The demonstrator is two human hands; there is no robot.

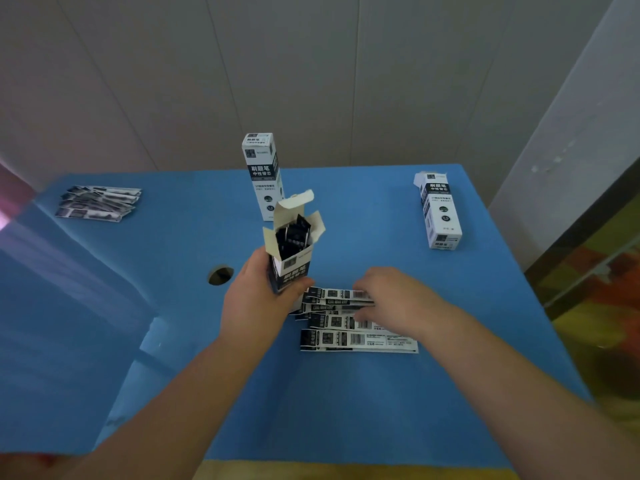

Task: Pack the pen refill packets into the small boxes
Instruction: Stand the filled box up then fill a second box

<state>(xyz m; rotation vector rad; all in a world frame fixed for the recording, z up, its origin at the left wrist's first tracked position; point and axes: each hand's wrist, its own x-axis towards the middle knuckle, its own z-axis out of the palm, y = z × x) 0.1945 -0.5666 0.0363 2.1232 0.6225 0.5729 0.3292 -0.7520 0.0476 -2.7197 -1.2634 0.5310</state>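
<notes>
While the left hand (256,299) grips the lower part of the open box (291,244), fingers and thumb curled round its sides, the box stands near upright above the blue table (346,393). Its long axis runs vertically with a slight lean, and the mouth points up and toward the camera. All top flaps are spread outward. Dark ends of refill packets already inside (292,235) show in the mouth, aligned with the long axis of the box.

The right hand (391,299) lies palm down on the loose packets (346,323), just right of the left hand. Its fingers reach left across the upper packets of the pile. Whether the fingers pinch a packet or only rest on the pile cannot be determined, because the fingertips are blurred and partly hidden.

The loose packets lie flat on the table in a rough overlapping stack. Their long axes run left to right, with the dark printed ends at the left. The nearest packet (358,341) lies clear of the hand.

Behind the open box, a closed box (261,171) stands upright. A second box (440,213) lies on the table at the far right, long axis running toward the camera. A further group of packets (98,202) lies flat at the far left corner. A round hole (220,275) in the table surface sits left of the left hand.
</notes>
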